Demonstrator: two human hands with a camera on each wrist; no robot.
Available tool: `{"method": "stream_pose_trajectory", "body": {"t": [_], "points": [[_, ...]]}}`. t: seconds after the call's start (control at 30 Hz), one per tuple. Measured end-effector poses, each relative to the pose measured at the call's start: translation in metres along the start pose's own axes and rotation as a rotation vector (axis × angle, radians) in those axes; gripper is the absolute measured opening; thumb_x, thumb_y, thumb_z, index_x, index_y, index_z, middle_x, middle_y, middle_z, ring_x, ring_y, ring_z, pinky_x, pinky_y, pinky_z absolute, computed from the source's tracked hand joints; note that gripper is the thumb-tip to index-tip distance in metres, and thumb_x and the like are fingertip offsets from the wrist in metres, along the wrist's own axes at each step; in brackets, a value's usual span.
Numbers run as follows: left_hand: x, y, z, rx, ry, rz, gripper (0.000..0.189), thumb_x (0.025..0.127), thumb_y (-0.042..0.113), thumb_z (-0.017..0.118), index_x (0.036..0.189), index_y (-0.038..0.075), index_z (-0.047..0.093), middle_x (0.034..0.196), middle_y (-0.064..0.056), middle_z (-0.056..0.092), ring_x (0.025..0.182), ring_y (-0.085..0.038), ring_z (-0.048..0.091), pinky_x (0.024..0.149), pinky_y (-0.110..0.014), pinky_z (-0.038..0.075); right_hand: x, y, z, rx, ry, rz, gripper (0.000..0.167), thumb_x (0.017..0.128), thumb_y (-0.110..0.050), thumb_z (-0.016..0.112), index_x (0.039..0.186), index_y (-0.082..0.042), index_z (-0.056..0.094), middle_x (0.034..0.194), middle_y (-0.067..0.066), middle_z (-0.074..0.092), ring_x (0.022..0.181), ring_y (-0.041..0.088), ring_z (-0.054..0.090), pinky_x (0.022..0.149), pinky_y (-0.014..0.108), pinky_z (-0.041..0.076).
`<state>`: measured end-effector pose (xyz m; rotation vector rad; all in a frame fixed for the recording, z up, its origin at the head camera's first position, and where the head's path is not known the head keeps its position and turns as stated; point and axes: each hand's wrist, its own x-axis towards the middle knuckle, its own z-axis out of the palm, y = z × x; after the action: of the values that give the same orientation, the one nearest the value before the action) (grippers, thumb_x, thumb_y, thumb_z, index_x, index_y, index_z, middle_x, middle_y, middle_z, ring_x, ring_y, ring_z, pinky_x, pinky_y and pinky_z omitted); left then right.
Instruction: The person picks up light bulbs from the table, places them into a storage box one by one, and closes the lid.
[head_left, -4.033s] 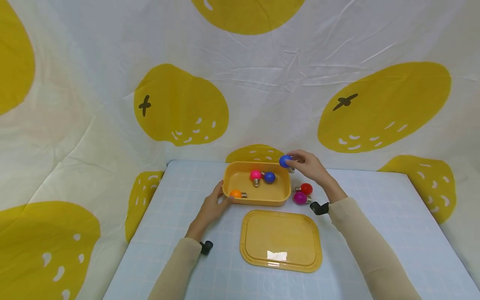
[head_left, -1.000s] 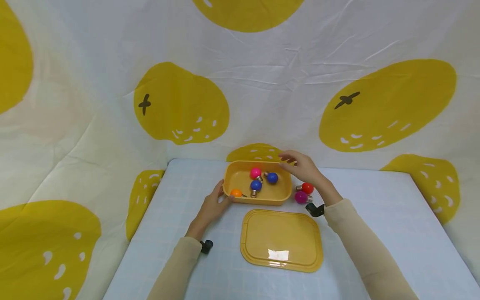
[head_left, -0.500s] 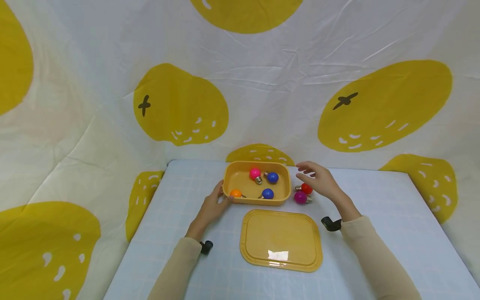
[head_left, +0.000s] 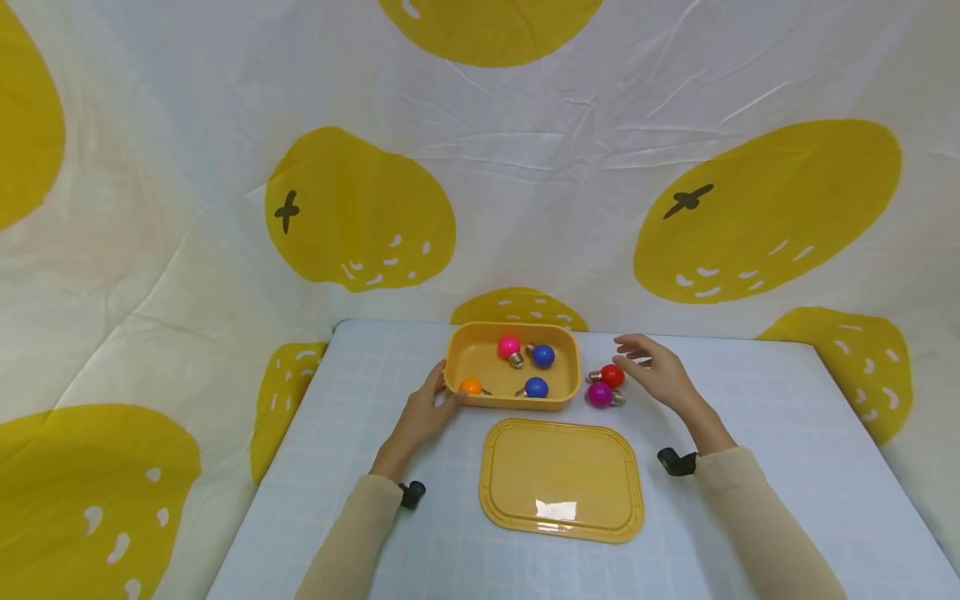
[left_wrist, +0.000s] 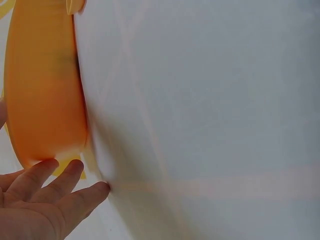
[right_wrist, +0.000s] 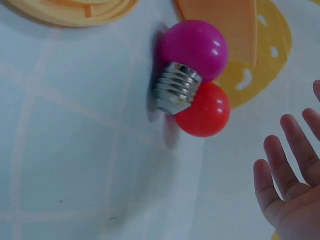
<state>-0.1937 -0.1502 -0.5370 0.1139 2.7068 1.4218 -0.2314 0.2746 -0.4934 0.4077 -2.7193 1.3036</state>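
In the head view, my left hand (head_left: 426, 410) rests at the left end of a yellow plastic box (head_left: 570, 379), its thumb near the front corner. The left wrist view shows fairly straight fingers, with a fingertip against the box wall (left_wrist: 47, 90). Inside lie a pink bulb (head_left: 508, 347), an orange bulb (head_left: 470, 387) and two blue bulbs (head_left: 543, 357). To the right of the box, a red bulb (head_left: 612, 376) and a purple bulb (head_left: 599, 395) lie side by side. My right hand (head_left: 660, 372) hovers just beside the red bulb, holding nothing, fingers apart.
A yellow lid (head_left: 561, 479) lies flat on the light blue checked tablecloth (head_left: 757, 433), in front of the box. Behind the table hangs a white cloth (head_left: 540, 192) printed with large yellow fruit. Both wrists wear small black cameras (head_left: 677, 462).
Four seconds ago my right hand held a blue bulb over the box; that bulb now lies near the front wall inside. The hand has moved right, beside the red bulb. My left hand has stayed put.
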Motion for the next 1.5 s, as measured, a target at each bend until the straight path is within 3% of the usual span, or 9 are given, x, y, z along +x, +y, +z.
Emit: {"method": "stream_pose_trajectory", "body": {"t": [0.37, 0.73, 1.2, 1.5], "points": [[0.000, -0.002, 0.001, 0.002, 0.005, -0.003, 0.081, 0.095, 0.045, 0.067, 0.160, 0.020, 0.025, 0.152, -0.009, 0.044, 0.136, -0.031, 0.046, 0.113, -0.060, 0.026, -0.005, 0.022, 0.004, -0.010, -0.013, 0.099, 0.042, 0.098, -0.022, 0.067, 0.134, -0.003, 0.057, 0.121, 0.021, 0.065, 0.111, 0.040, 0.059, 0.095, 0.057, 0.049], [-0.001, -0.002, 0.002, -0.014, 0.003, 0.001, 0.083, 0.095, 0.048, 0.067, 0.161, 0.019, 0.024, 0.154, -0.010, 0.042, 0.136, -0.033, 0.046, 0.113, -0.060, 0.026, -0.006, 0.033, 0.007, 0.012, -0.032, 0.128, 0.043, 0.099, -0.024, 0.066, 0.135, -0.003, 0.056, 0.123, 0.022, 0.064, 0.113, 0.041, 0.058, 0.095, 0.059, 0.048], [0.000, -0.002, 0.001, -0.009, -0.007, -0.028, 0.082, 0.095, 0.049, 0.065, 0.161, 0.024, 0.022, 0.155, -0.010, 0.042, 0.136, -0.031, 0.046, 0.112, -0.060, 0.029, -0.007, 0.045, 0.014, 0.102, -0.139, 0.263, 0.059, 0.098, -0.035, 0.066, 0.147, -0.009, 0.046, 0.140, 0.021, 0.052, 0.129, 0.044, 0.046, 0.102, 0.061, 0.043], [0.000, -0.001, 0.000, 0.007, -0.005, -0.029, 0.083, 0.095, 0.049, 0.065, 0.161, 0.023, 0.022, 0.155, -0.008, 0.042, 0.137, -0.031, 0.046, 0.112, -0.061, 0.028, -0.006, 0.053, 0.018, 0.099, -0.173, 0.273, 0.062, 0.096, -0.038, 0.068, 0.148, -0.011, 0.046, 0.141, 0.021, 0.052, 0.131, 0.043, 0.043, 0.105, 0.061, 0.039]]}}
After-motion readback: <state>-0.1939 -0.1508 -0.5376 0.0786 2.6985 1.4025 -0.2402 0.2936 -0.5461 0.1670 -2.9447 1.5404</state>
